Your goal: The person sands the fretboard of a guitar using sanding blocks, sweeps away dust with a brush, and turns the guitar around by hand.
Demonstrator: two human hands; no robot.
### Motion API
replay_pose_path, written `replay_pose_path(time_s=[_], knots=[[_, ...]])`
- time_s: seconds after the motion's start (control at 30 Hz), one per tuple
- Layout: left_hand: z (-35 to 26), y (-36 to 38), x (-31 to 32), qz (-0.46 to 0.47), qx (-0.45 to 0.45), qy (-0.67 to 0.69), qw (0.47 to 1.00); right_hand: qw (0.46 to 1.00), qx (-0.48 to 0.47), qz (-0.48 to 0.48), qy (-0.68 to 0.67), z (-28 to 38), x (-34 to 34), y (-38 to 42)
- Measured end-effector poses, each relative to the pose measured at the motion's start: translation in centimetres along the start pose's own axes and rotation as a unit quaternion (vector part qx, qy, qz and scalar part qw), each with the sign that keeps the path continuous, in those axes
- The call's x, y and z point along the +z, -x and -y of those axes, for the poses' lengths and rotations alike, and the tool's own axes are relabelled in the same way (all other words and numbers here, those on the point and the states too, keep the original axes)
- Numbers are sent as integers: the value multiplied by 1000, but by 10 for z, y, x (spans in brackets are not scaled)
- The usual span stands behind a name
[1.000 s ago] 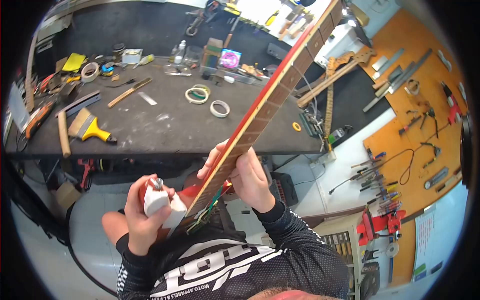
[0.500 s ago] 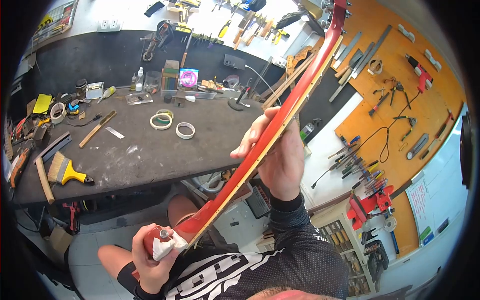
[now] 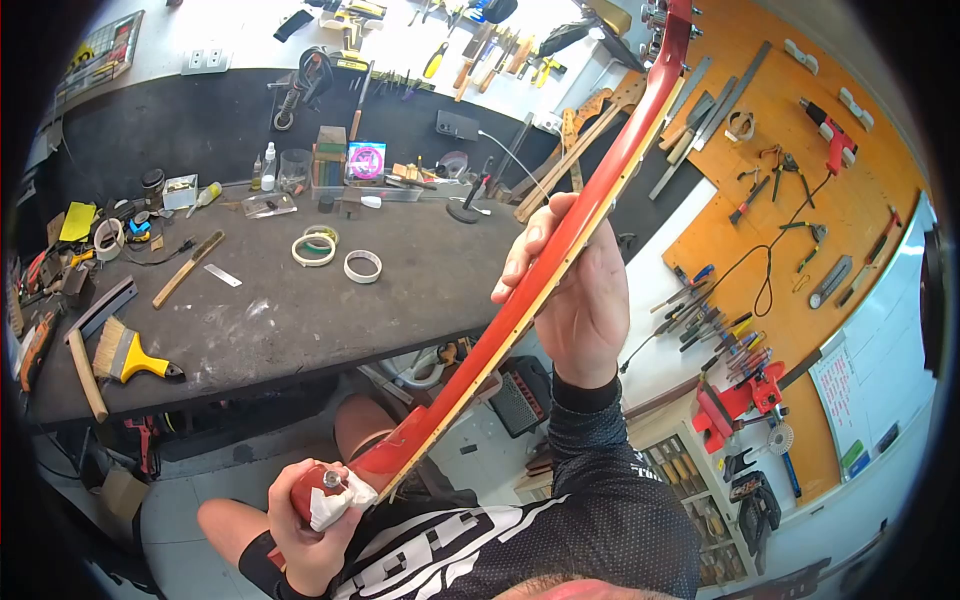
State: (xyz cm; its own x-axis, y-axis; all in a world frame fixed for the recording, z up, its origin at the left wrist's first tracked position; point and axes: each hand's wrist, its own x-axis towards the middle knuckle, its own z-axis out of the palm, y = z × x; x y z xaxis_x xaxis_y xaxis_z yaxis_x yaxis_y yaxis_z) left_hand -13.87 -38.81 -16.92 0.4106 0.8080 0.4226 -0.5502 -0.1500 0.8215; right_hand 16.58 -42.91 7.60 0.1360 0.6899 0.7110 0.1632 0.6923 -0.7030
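Observation:
A red electric guitar (image 3: 545, 262) stretches diagonally across the view, edge-on. Its headstock with metal tuners (image 3: 655, 25) is at the top right and its body is low near my lap. My right hand (image 3: 585, 295) is closed around the neck about midway, fingers on the far side. At the lower left, my left hand (image 3: 312, 530) grips the rounded tip of the body. A crumpled white cloth (image 3: 345, 500) is pressed between that hand and the red finish, close to a metal strap button (image 3: 332, 479).
Ahead is a dark workbench (image 3: 330, 300) with tape rolls (image 3: 362, 266), a yellow-handled paintbrush (image 3: 130, 355) and a wooden brush (image 3: 190, 268). Tools hang on the orange wall panel (image 3: 790, 200) at right. A red vise (image 3: 740, 400) stands below it. A small amplifier (image 3: 525, 395) sits on the floor.
My right hand has moved a little up the neck toward the headstock. My left hand stays at the body tip with the cloth. The view has shifted slightly.

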Motion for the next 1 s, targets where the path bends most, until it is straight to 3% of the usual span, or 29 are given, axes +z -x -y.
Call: replay_pose_path(time_s=[0.3,0.7,0.8,1.0], knots=[[-3,-3,4,4,7,-24,1000,1000,-5,-4,12,-4,-17,2],[4,-2,11,11,33,-45,998,981,-62,-89,161,39,1,-22],[9,4,7,2,14,-55,998,944,-16,-146,295,53,16,-27],[10,10,5,16,21,-50,998,947,-7,-142,287,67,11,-20]])
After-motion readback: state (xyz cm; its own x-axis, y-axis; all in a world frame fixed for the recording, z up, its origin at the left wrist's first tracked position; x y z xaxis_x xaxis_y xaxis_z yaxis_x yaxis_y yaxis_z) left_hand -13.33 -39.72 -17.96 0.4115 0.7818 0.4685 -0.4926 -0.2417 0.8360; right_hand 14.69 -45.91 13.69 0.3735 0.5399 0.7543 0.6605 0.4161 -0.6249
